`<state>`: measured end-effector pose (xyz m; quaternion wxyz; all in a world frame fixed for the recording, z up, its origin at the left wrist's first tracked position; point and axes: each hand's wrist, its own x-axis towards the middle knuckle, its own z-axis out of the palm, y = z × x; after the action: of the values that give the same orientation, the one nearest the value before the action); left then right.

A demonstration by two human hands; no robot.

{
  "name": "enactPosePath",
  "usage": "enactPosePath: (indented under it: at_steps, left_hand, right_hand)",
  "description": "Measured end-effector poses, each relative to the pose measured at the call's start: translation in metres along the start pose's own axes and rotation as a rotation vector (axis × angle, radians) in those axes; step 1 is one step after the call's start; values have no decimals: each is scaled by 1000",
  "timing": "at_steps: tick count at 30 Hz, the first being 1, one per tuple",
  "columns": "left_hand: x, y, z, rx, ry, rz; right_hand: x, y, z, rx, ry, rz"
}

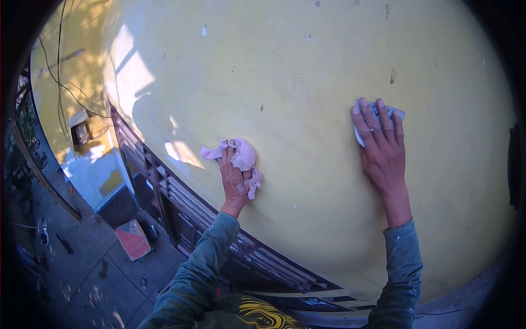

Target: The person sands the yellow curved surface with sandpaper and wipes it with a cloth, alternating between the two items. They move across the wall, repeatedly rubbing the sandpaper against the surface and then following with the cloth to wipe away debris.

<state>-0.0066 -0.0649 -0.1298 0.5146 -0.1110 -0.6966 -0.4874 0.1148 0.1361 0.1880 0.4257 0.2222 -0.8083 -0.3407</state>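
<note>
A pinkish rag (245, 155) is bunched under the fingers of my left hand (234, 183), which presses it against the yellow wall (307, 164). Farther right and a little higher, my right hand (383, 148) lies over a grey-white sheet or pad (395, 113), holding it flat on the wall. Its fingers are slightly spread over the sheet, whose edges show on both sides. Small chips and dark spots mark the wall's paint.
Dark wooden louvres (186, 203) run below the wall. At the left, cables hang near an open box (81, 131). A red box (132, 239) stands on the grey floor (104, 285) far below. A dark object (514, 164) is at the right edge.
</note>
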Motion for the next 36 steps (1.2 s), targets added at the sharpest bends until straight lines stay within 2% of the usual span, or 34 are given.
enactPosePath:
  at_steps: [2,5,9,12,14,17,19,21,23,26,28,29,31,32,33,36]
  left_hand:
    - [-4,-4,2,-40,37,-62]
    - [-9,-12,-2,-45,38,-125]
    - [-11,-18,-13,-38,-8,-134]
    - [-10,-25,-19,-18,-47,-107]
    - [-11,-26,-21,-29,-76,-99]
    - [-8,-17,-26,-60,-95,-138]
    - [-9,-18,-28,-54,-100,-141]
    - [-9,-19,-30,-54,-107,-134]
    - [-8,-22,-35,-48,-156,-121]
    - [-5,-21,-40,-73,-184,-151]
    - [-4,-19,-40,-70,-182,-142]
    - [-4,-18,-41,-60,-185,-141]
    - [-3,-17,-39,-86,-187,-134]
    - [-4,-18,-38,-78,-181,-133]
    - [-6,-19,-37,-65,-173,-132]
    - [-10,-20,-35,-78,-173,-144]
  right_hand:
    - [29,29,-1,-81,239,158]
    - [32,-11,11,-67,139,132]
    - [-9,-99,46,172,-242,-512]
    - [13,-78,39,196,-241,-522]
    - [58,-37,14,68,-94,-288]
    - [94,16,0,-132,274,107]
    - [85,-4,11,-149,244,136]
    - [55,-56,23,-29,-58,-168]
    - [19,-96,39,215,-272,-541]
    - [16,-71,34,245,-287,-550]
    - [51,-10,1,-34,-117,-258]
    - [62,24,-12,-112,57,-54]
    - [67,92,-26,-138,340,256]
    - [69,101,-34,-179,423,352]
    - [64,94,-30,-185,419,355]
    - [32,22,-3,-102,107,28]
